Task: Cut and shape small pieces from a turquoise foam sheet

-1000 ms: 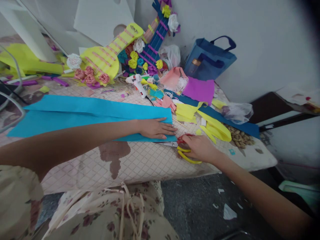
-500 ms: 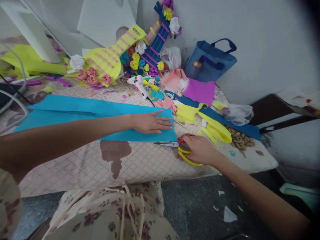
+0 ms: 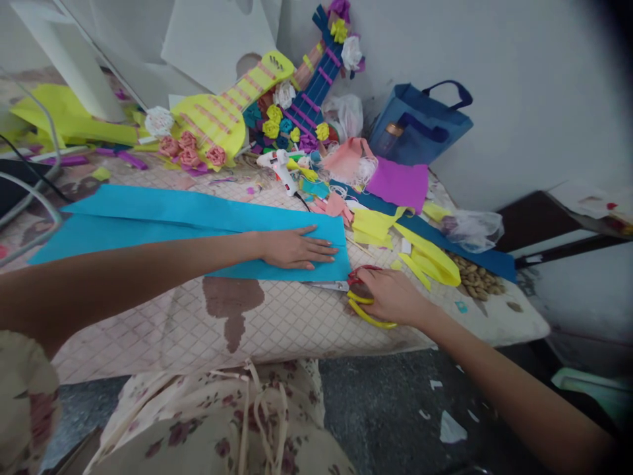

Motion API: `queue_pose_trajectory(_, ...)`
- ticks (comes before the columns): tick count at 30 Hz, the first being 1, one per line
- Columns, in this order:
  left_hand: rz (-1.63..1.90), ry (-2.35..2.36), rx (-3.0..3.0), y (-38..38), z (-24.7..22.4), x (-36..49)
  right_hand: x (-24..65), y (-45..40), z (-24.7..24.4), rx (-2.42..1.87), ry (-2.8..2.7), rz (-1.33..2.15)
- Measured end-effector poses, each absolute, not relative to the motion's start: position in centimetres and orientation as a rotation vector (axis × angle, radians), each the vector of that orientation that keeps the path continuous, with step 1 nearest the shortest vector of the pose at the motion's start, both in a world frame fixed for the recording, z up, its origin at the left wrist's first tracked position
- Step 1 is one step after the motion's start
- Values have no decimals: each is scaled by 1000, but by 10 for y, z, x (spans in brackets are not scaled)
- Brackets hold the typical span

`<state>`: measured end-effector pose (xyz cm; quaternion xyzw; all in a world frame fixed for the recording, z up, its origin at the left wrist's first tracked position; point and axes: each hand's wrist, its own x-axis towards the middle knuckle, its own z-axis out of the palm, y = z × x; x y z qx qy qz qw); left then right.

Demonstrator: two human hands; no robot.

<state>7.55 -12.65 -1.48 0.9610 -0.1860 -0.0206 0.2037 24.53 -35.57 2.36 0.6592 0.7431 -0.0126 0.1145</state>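
Observation:
A long sheet of bright blue crepe paper point(image 3: 148, 210), partly folded over along its length, lies across the table. My left hand point(image 3: 297, 248) rests flat near the paper's right end, fingers stretched out and nothing held. By the paper's lower right corner, my right hand point(image 3: 395, 295) is closed on a pair of scissors point(image 3: 368, 316) with red and yellow handles. The blades lie along the paper's near edge, pointing left, and their tips are partly hidden at that edge.
Behind the paper lie a white glue gun point(image 3: 283, 173), a yellow paper guitar point(image 3: 217, 119) and a blue paper guitar point(image 3: 309, 99). Yellow paper strips point(image 3: 430, 254), a purple sheet point(image 3: 399, 183) and peanuts point(image 3: 477, 277) are on the right. A blue bag point(image 3: 415, 125) stands against the wall.
The view has shifted slightly. My left hand has slid a little left over the paper, away from its right edge. The scissors remain in my right hand at the paper's corner.

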Motion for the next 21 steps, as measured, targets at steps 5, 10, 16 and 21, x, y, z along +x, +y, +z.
queue_pose_trajectory(5, -42, -569, 2704, -126, -15, 75, 248, -358, 21, 1893, 2157, -17)
queue_pose_trajectory(10, 11, -576, 2671, -125, -16, 76, 247, -360, 21, 1907, 2178, 17)
queue_pose_trajectory(16, -29, -565, 2681, -125, -17, 76, 241, -357, 24, 1962, 2195, 11)
queue_pose_trajectory(21, 22, -583, 2658, -124, -19, 77, 233, -351, 25, 1972, 2184, -2)
